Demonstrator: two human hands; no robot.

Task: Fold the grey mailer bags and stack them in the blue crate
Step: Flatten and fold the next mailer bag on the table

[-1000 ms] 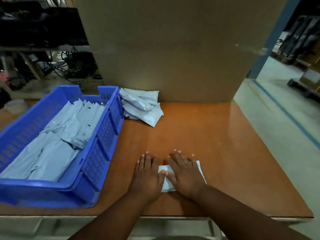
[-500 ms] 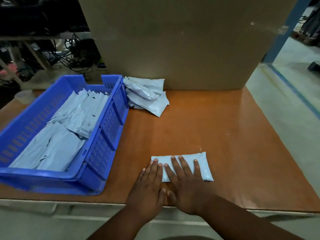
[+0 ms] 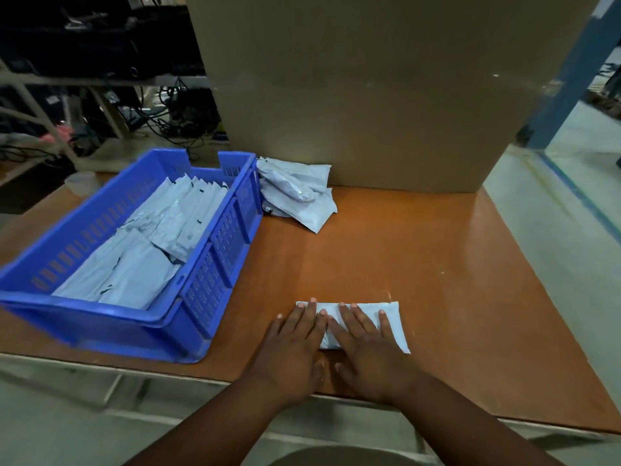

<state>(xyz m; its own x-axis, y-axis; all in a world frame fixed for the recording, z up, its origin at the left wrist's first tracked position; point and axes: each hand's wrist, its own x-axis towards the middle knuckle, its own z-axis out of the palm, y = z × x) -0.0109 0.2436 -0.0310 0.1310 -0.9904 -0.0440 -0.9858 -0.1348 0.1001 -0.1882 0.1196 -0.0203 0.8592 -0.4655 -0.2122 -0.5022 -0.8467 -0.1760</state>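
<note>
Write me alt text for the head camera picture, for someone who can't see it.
Two bare hands, left hand and right hand, press flat on a folded grey mailer bag near the front edge of an orange table. To the left, a blue crate holds folded bags; a loose pile of bags lies beside it, before a large cardboard box.
</note>
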